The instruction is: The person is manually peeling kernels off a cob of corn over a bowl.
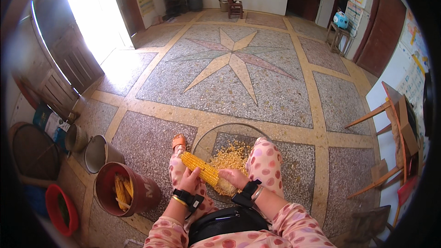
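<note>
An ear of yellow corn (200, 168) lies slantwise between my hands above my lap. My left hand (190, 180) grips it from the left, with the thumb along the kernels. At its near end, where a pale stretch of cob (225, 186) shows bare of kernels, my right hand (235, 178) is closed over the ear; part of its fingers is hidden. Loose corn kernels (229, 156) are heaped below, between my legs, on a wide round tray (204, 140) whose near side is mostly hidden.
Several ears of corn (120, 191) lie in a dark red bucket (146, 187) at my left. Beyond it stand a metal pail (100, 155) and a smaller pot (75, 137). A red basin (70, 218) holds something green. Wooden furniture (396, 127) leans along the right wall.
</note>
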A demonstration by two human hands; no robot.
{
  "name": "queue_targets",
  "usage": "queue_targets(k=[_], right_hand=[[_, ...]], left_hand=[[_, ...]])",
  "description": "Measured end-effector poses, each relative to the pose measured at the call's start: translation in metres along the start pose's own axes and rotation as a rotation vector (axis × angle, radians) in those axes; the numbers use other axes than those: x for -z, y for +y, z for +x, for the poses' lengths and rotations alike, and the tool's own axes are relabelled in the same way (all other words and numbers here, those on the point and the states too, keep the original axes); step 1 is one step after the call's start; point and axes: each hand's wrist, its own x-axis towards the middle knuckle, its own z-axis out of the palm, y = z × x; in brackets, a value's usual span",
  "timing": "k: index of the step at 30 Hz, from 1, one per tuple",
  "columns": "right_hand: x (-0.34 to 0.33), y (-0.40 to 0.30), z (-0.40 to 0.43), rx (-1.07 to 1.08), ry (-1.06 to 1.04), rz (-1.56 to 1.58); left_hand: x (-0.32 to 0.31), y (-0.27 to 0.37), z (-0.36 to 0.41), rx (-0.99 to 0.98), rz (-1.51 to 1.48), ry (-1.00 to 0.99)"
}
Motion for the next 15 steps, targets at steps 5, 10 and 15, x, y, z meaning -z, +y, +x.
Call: queue_targets(k=[5,10,15], right_hand=[[0.003,-0.009,-0.003,-0.065,-0.070,-0.099],[0.000,-0.003,-0.001,-0.028,-0.054,0.003],[0.000,-0.005,-0.001,-0.065,-0.084,0.150]], left_hand=[[-0.001,-0.001,-0.001,0.029,0.060,0.022],[-0.003,-0.001,-0.001,-0.007,-0.015,0.028],[-0.013,0.013,-0.007,0.041,0.022,0.045]])
